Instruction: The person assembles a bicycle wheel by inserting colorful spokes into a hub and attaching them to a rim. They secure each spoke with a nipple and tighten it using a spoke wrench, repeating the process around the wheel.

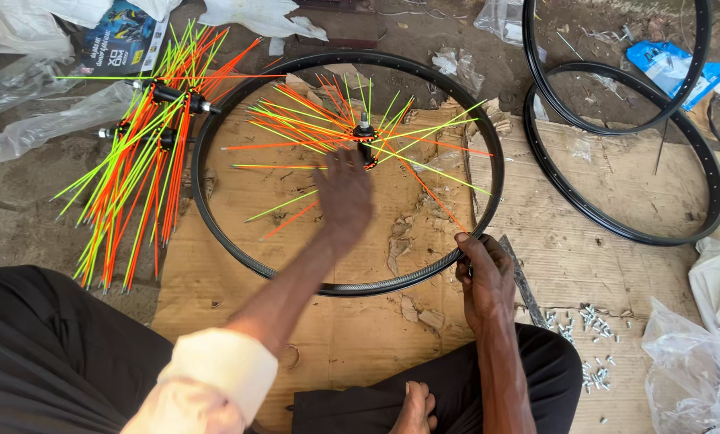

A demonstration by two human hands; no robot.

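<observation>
Lacing spokes into black rim (239,249) lying flat on cardboard sheet (585,257), judging by the layout.

Left hand (342,193) reaching inside rim, fingers spread loose over the spokes just below hub (365,137); not clenched, can't tell if actually pinching a spoke or just sorting. Right hand (484,277) closed on rim's near-right edge, fingers curled over it, apparently pinching tip of an orange spoke (436,197) running diagonally from hub down to that spot.

Doing it well, imo: keeping rim pinned flat w/ right hand so hole isn't drifting; picking one spoke at a time w/ left, fanning others aside, avoiding crossing wrong way; guiding tip straight to hole, not bending it.

Hub sitting upright approx. centre of rim, slightly toward far side, touching distance above left fingertips, well apart from right hand. Orange and yellow-green spokes radiating loose, most tips short of rim.

Around: bundle of spoked hubs (147,137) lying left, outside rim, overlapping its edge. Two spare rims (717,185) far right, overlapping. Small metal nipples (585,321) scattered just right of right forearm, near knee. Flat file-like tool (523,281) beside right hand. Plastic bags along edges.
</observation>
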